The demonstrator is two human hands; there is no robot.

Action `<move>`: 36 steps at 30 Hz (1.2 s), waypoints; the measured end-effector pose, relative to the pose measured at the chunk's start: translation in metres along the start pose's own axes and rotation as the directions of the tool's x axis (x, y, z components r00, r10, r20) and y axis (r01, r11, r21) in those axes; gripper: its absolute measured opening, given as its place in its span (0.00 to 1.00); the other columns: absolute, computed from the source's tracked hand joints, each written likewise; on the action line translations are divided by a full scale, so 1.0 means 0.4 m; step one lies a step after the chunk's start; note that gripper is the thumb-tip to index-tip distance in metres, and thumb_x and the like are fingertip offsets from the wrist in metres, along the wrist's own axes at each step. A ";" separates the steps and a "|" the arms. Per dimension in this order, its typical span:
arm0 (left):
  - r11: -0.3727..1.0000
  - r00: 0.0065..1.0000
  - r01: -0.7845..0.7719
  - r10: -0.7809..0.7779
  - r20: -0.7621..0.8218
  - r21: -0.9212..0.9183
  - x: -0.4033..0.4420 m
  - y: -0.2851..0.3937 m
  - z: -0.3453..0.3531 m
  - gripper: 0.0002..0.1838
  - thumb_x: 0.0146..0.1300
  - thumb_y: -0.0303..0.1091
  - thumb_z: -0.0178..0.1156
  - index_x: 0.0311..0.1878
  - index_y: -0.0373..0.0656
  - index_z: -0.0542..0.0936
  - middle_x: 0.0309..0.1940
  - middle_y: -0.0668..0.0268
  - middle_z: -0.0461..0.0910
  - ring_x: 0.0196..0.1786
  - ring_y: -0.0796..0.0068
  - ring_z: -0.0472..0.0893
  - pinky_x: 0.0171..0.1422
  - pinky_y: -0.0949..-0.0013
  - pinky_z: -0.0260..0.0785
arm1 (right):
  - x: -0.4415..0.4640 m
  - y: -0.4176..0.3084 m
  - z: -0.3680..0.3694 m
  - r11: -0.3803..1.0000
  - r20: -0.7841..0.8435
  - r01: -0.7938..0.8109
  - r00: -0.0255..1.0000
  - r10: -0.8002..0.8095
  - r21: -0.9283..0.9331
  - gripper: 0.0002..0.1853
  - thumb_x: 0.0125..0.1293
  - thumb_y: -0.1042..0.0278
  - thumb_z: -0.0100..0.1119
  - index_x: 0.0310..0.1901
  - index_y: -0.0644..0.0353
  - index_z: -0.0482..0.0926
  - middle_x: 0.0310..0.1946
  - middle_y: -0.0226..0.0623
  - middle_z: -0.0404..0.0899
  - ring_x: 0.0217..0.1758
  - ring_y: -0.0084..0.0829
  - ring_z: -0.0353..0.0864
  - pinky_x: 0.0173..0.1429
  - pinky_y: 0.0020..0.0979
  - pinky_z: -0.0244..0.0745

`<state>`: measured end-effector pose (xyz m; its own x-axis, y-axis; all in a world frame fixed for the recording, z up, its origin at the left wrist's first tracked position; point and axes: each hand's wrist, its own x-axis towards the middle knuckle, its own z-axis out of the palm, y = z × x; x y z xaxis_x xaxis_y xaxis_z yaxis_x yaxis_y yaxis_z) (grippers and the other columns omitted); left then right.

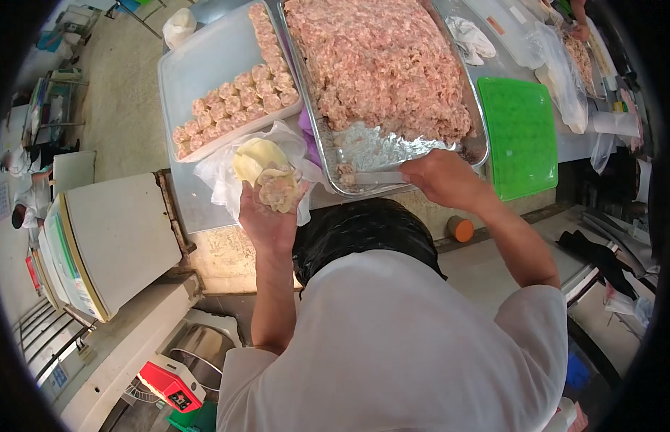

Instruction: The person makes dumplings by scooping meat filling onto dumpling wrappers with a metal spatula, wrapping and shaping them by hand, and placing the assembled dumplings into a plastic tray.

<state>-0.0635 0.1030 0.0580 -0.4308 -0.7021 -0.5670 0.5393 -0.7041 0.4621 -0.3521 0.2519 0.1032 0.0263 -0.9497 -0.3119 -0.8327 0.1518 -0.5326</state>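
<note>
Commercial kitchen, probably (brimming meat tray (378, 150)).

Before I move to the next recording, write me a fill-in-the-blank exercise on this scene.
The left hand holds wrappers, one filled with minced ____.
The right hand holds a flat tool at the near end of a tray made of ____.
As pictured, the dumplings sit to the ____ of that tray.
The flat panel right of that tray is coloured ____.

Missing words: meat; metal; left; green.

Green board (518, 138), 1 orange cylinder (462, 230).
</note>
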 end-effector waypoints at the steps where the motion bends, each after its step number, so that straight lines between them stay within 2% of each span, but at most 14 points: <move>1: 1.000 1.000 0.013 -0.013 0.015 -0.019 0.002 -0.004 0.008 0.31 0.79 0.54 0.40 0.70 0.36 0.68 0.61 0.54 0.77 0.67 0.50 0.75 0.73 0.40 0.67 | -0.004 0.000 -0.006 0.986 0.030 -0.027 0.999 0.022 0.164 0.07 0.71 0.72 0.58 0.45 0.59 0.85 0.31 0.47 0.84 0.38 0.47 0.85 0.43 0.43 0.78; 3: 0.997 0.998 0.023 -0.018 0.063 -0.070 0.010 -0.013 0.019 0.31 0.80 0.53 0.41 0.70 0.36 0.68 0.61 0.53 0.76 0.69 0.48 0.74 0.74 0.39 0.64 | -0.004 -0.010 -0.026 0.878 0.101 -0.085 0.994 0.042 0.471 0.08 0.72 0.73 0.58 0.46 0.59 0.86 0.29 0.46 0.82 0.35 0.44 0.84 0.41 0.40 0.76; 6: 0.992 0.995 0.018 -0.005 0.103 -0.122 0.022 -0.034 0.040 0.29 0.80 0.51 0.42 0.69 0.36 0.68 0.63 0.52 0.75 0.71 0.46 0.71 0.76 0.40 0.61 | -0.019 -0.068 -0.017 0.610 0.058 -0.139 0.987 0.151 0.780 0.10 0.71 0.76 0.60 0.51 0.58 0.85 0.29 0.44 0.79 0.30 0.41 0.79 0.39 0.37 0.74; 9: 0.988 0.991 0.049 -0.029 0.132 -0.150 0.029 -0.060 0.087 0.25 0.80 0.50 0.44 0.62 0.38 0.73 0.59 0.53 0.77 0.66 0.48 0.74 0.73 0.44 0.64 | 0.006 -0.135 0.044 0.871 -0.428 0.210 0.904 0.000 0.444 0.15 0.68 0.80 0.62 0.56 0.60 0.84 0.34 0.42 0.81 0.34 0.40 0.80 0.39 0.38 0.73; 12: 0.984 0.974 0.011 0.030 0.225 -0.180 0.046 -0.078 0.114 0.25 0.80 0.52 0.43 0.57 0.40 0.76 0.52 0.59 0.81 0.58 0.57 0.79 0.65 0.49 0.69 | 0.024 -0.139 0.119 0.917 -0.391 0.094 0.918 0.071 0.388 0.18 0.65 0.82 0.63 0.56 0.60 0.84 0.35 0.42 0.80 0.36 0.44 0.80 0.41 0.40 0.74; 15: 0.958 0.951 -0.286 0.283 0.123 0.005 0.087 -0.061 0.081 0.25 0.80 0.53 0.42 0.56 0.41 0.77 0.50 0.61 0.81 0.54 0.57 0.79 0.61 0.49 0.72 | 0.006 -0.096 0.061 0.968 -0.339 0.036 0.939 0.053 0.250 0.17 0.66 0.80 0.60 0.56 0.58 0.84 0.36 0.46 0.81 0.40 0.49 0.82 0.44 0.45 0.76; 18: 0.973 0.975 -0.220 0.220 -0.014 -0.065 0.083 -0.009 0.057 0.23 0.80 0.49 0.43 0.60 0.41 0.77 0.51 0.60 0.81 0.55 0.57 0.79 0.65 0.50 0.71 | 0.012 -0.015 0.048 0.988 -0.285 -0.149 0.947 0.150 0.027 0.12 0.69 0.75 0.54 0.48 0.58 0.85 0.37 0.51 0.84 0.43 0.53 0.85 0.46 0.51 0.79; 20: 0.992 0.984 -0.117 0.122 0.126 -0.045 0.086 0.005 0.024 0.24 0.80 0.49 0.42 0.61 0.42 0.76 0.51 0.61 0.82 0.55 0.57 0.80 0.64 0.52 0.71 | 0.047 -0.004 0.035 0.956 -0.172 -0.283 0.949 0.266 -0.082 0.11 0.65 0.77 0.54 0.45 0.60 0.85 0.37 0.52 0.85 0.44 0.54 0.86 0.47 0.51 0.80; 22: 0.998 0.960 -0.020 0.038 0.277 -0.067 0.083 0.012 0.008 0.24 0.80 0.49 0.41 0.62 0.41 0.76 0.51 0.61 0.82 0.55 0.56 0.80 0.64 0.52 0.70 | 0.074 -0.004 0.045 0.957 -0.255 -0.277 0.934 0.248 -0.085 0.11 0.63 0.78 0.54 0.44 0.60 0.83 0.36 0.52 0.85 0.42 0.54 0.86 0.45 0.52 0.80; 25: 0.998 0.997 -0.070 0.070 -0.035 -0.004 0.048 -0.005 0.065 0.24 0.80 0.52 0.41 0.63 0.45 0.74 0.57 0.62 0.78 0.60 0.53 0.76 0.68 0.45 0.68 | 0.096 -0.006 0.051 0.941 -0.262 -0.324 0.920 0.290 -0.098 0.10 0.65 0.76 0.53 0.44 0.58 0.83 0.36 0.52 0.85 0.41 0.55 0.85 0.45 0.53 0.79; 26: 0.996 0.996 -0.071 0.068 -0.060 -0.048 0.043 -0.012 0.076 0.25 0.80 0.52 0.41 0.65 0.44 0.73 0.59 0.61 0.77 0.61 0.53 0.75 0.70 0.44 0.66 | 0.104 0.005 0.070 0.943 -0.255 -0.319 0.923 0.287 -0.091 0.10 0.65 0.76 0.54 0.44 0.59 0.83 0.36 0.52 0.85 0.41 0.55 0.85 0.45 0.53 0.79; 28: 0.987 0.993 -0.081 0.068 -0.101 -0.139 0.048 -0.016 0.094 0.25 0.80 0.52 0.41 0.67 0.44 0.71 0.62 0.60 0.75 0.64 0.51 0.74 0.74 0.41 0.63 | 0.109 0.001 0.069 0.942 -0.233 -0.326 0.925 0.300 -0.082 0.09 0.66 0.76 0.54 0.44 0.58 0.83 0.35 0.52 0.84 0.41 0.55 0.85 0.45 0.53 0.78; 31: 0.990 0.995 -0.103 0.102 -0.024 -0.092 0.035 -0.011 0.066 0.25 0.80 0.51 0.41 0.69 0.44 0.69 0.65 0.58 0.73 0.67 0.53 0.72 0.77 0.39 0.60 | 0.093 -0.023 0.065 0.941 -0.190 -0.332 0.929 0.317 -0.058 0.09 0.66 0.75 0.54 0.44 0.58 0.83 0.35 0.53 0.84 0.41 0.55 0.85 0.44 0.54 0.78; 36: 0.992 0.998 -0.041 0.036 -0.045 -0.119 0.036 -0.011 0.040 0.26 0.80 0.48 0.41 0.70 0.40 0.69 0.63 0.55 0.74 0.65 0.50 0.74 0.73 0.41 0.64 | 0.099 -0.015 0.092 0.968 -0.251 -0.248 0.941 0.229 -0.048 0.09 0.67 0.75 0.54 0.45 0.58 0.83 0.35 0.53 0.84 0.41 0.57 0.85 0.44 0.54 0.77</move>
<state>-0.0838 0.0943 0.0587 -0.3784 -0.7215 -0.5798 0.6391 -0.6568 0.4002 -0.3258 0.2234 0.0651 -0.3043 -0.9273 -0.2180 -0.8388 0.3693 -0.4001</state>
